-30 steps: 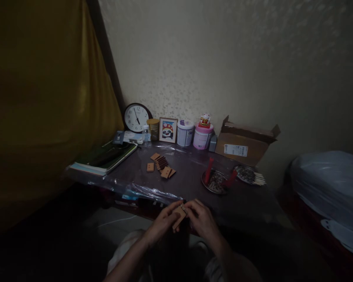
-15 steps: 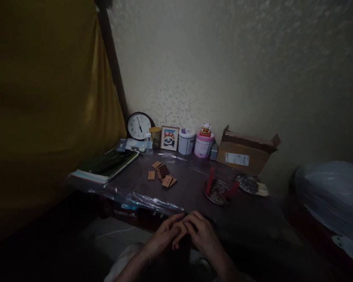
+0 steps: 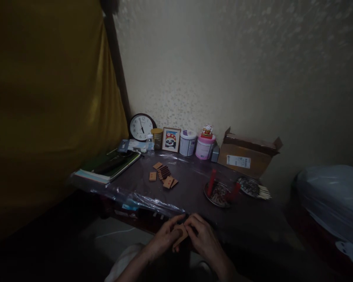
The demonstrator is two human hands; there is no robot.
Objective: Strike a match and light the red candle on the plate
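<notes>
A small tan cardboard box (image 3: 181, 232), flat like a matchbox, is held in front of me just below the table's front edge. My left hand (image 3: 166, 235) is closed on it, the thumb lying across its face and fingertips showing underneath. At its upper right corner, the fingers of my right hand (image 3: 201, 235) are pinched against the edge; what lies between those fingertips is too dark to make out. Beyond my hands, a loose pile of similar tan boxes (image 3: 168, 182) lies on the table, some showing red marks, others dark brown sides. A single box (image 3: 152, 176) lies left of the pile.
On the dark, plastic-covered table (image 3: 188, 192) stand a metal plate (image 3: 219, 203) with red sticks like candles, and another plate (image 3: 247, 186) with pale thin sticks (image 3: 263, 192). Behind are a clock (image 3: 141, 127), tubs (image 3: 188, 143) and a carton (image 3: 247, 154). Books (image 3: 108, 166) lie left.
The view has shifted slightly, so the table things appear a little lower and farther right. Both hands stay on the small box, with only slight finger movement.
</notes>
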